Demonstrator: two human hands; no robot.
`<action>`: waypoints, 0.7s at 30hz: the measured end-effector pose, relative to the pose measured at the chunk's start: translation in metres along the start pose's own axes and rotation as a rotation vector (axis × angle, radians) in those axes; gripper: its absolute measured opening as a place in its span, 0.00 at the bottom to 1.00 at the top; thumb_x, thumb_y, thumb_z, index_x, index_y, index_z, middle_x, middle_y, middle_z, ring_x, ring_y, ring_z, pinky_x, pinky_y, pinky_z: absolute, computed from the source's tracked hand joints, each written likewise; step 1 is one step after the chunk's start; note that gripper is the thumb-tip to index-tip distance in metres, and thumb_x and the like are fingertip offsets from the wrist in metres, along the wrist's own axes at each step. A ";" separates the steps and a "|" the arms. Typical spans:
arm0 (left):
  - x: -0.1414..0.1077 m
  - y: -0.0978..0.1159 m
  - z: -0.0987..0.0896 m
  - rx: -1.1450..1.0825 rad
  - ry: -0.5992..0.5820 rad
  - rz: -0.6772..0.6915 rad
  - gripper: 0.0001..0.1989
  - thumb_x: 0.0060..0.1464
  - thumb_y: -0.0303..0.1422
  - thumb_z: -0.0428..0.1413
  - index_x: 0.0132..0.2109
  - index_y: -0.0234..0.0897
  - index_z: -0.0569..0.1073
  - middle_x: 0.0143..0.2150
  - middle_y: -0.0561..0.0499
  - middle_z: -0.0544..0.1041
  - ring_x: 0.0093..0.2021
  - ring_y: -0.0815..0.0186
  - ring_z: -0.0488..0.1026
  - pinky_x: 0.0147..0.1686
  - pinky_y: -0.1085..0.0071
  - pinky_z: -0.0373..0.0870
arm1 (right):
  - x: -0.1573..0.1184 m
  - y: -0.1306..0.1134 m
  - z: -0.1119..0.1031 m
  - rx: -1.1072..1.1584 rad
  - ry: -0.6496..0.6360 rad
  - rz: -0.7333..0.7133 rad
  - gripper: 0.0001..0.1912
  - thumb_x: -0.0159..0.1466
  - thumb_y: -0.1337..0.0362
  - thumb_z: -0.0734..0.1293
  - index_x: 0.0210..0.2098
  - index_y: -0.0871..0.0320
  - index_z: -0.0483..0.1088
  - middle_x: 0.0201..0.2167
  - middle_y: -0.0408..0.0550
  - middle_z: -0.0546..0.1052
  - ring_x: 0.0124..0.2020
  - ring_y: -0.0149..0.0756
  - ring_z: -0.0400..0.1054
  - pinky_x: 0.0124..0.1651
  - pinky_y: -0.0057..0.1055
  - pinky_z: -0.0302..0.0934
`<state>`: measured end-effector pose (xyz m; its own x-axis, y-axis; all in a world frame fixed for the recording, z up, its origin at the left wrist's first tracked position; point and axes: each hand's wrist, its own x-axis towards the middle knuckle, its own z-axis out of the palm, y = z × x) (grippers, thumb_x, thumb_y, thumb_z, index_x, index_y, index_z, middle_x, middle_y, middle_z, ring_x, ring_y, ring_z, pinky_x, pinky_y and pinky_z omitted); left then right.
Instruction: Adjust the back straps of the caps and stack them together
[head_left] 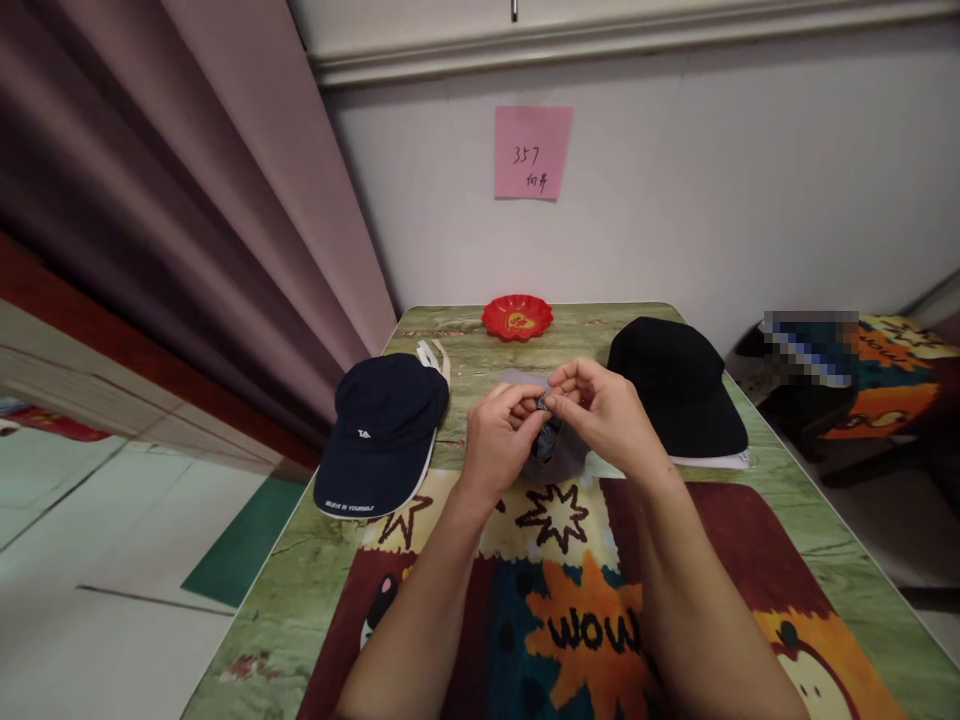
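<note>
Above the middle of a green marbled table (292,590), the left hand (495,440) and right hand (611,415) met, thumbs and fingertips pinched closed on a small dark item (547,442) with a pale pattern. The fingers hid much of it, so its exact kind could not be told. Something so small seemed to call for a light grip, one hand steadying while the other worked, with the fingers angled so they blocked less of the view. Just behind and below lay a greyish patch (571,462), hard to make out. Under the forearms spread a colourful mat (559,585) reading "WOW", its busy print likely to camouflage anything dropped. A navy cap (386,425) sat to the left and a black cap (671,385) to the right, limiting room sideways. Farther back stood a red scalloped dish (517,318), below a pink note (532,153) on the wall (675,200).
</note>
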<state>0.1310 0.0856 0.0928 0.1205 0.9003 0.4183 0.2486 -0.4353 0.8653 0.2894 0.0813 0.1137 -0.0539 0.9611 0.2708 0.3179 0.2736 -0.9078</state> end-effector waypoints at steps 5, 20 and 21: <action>0.001 -0.001 0.001 -0.295 -0.048 -0.248 0.10 0.49 0.29 0.61 0.42 0.34 0.78 0.33 0.50 0.78 0.31 0.69 0.75 0.34 0.73 0.74 | 0.002 0.004 0.002 -0.025 0.030 -0.015 0.08 0.59 0.62 0.70 0.37 0.56 0.71 0.29 0.43 0.76 0.30 0.32 0.70 0.34 0.28 0.64; 0.005 0.004 -0.005 -0.556 0.079 -0.421 0.19 0.41 0.31 0.67 0.43 0.33 0.75 0.27 0.55 0.76 0.25 0.73 0.69 0.29 0.76 0.66 | 0.003 0.002 0.004 -0.328 -0.038 -0.282 0.12 0.59 0.66 0.74 0.43 0.51 0.79 0.42 0.46 0.81 0.44 0.39 0.75 0.47 0.34 0.65; 0.005 0.004 -0.005 -0.563 0.083 -0.423 0.19 0.41 0.31 0.67 0.43 0.33 0.75 0.27 0.55 0.76 0.25 0.73 0.69 0.29 0.76 0.66 | 0.004 0.003 0.005 -0.330 -0.039 -0.287 0.11 0.59 0.67 0.74 0.42 0.51 0.79 0.41 0.45 0.82 0.43 0.39 0.75 0.47 0.34 0.65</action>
<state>0.1279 0.0883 0.0996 0.0444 0.9989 0.0150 -0.2797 -0.0019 0.9601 0.2855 0.0857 0.1106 -0.2177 0.8503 0.4791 0.5695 0.5093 -0.6452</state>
